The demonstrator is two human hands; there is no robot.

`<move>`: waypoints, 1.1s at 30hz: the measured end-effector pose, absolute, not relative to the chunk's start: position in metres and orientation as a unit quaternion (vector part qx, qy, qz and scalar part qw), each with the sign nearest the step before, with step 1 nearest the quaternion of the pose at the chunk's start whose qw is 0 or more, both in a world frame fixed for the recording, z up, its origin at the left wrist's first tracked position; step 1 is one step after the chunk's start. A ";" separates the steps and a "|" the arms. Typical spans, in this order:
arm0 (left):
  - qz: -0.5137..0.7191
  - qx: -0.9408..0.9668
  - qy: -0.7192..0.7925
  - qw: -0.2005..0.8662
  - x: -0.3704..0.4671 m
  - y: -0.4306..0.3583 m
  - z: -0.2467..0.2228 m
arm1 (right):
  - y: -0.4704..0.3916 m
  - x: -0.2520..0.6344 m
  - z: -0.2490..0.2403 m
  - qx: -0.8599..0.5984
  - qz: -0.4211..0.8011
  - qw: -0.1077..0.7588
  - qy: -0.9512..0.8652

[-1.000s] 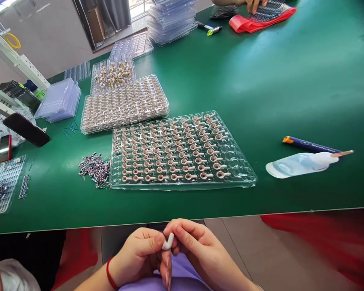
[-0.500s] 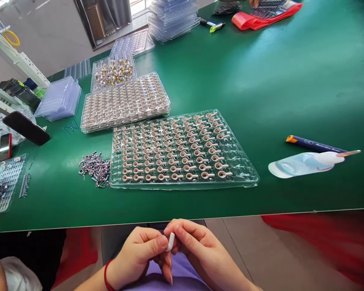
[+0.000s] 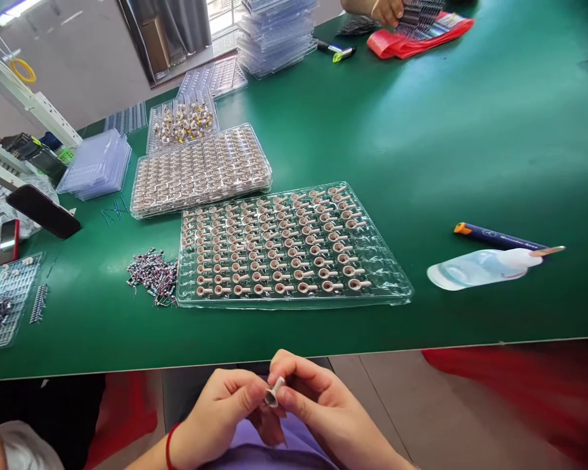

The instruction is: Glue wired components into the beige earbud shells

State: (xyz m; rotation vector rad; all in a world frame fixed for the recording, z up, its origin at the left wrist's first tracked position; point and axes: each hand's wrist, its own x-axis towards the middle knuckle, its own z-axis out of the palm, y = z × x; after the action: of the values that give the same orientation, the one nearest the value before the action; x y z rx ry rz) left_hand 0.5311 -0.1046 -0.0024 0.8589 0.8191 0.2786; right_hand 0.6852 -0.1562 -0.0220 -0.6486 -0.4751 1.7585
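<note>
Just below the table's front edge, a small white part with a round cup and a short stem is pinched between my two hands. The thumb and fingers of my left hand grip its cup end. My right hand closes its thumb and fingertips on the stem side. The cup's dark hollow faces toward me. Ahead on the green table lies a clear plastic tray with rows of similar cup-and-stem parts. Beside its left edge is a heap of small wire-leaded components.
A squeeze bottle and a dark blue pen-like tool lie at the right. Filled stacked trays stand behind the front tray. A phone leans at the left. Another person's hand is by a red band at the back.
The white part has turned in my fingers, so its cup opening now shows. My hands have stayed in nearly the same place. The other person's hand has come further into view.
</note>
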 end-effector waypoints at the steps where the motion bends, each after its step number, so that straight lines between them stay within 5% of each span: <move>1: 0.126 0.379 0.379 0.835 0.531 -0.105 -0.005 | -0.156 0.684 -0.022 -0.259 0.753 0.570 -0.201; 16: 0.170 0.390 0.384 0.820 0.533 -0.105 -0.003 | -0.158 0.684 -0.027 -0.298 0.729 0.580 -0.209; 33: 0.180 0.566 0.447 0.669 0.533 -0.103 0.003 | -0.157 0.687 -0.025 -0.376 0.683 0.569 -0.259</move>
State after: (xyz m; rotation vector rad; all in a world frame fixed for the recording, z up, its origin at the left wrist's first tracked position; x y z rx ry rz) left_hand 0.5328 -0.1029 0.0029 1.2774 1.0078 0.4068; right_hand 0.6868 -0.1574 -0.0249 -0.8836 -0.6087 1.6045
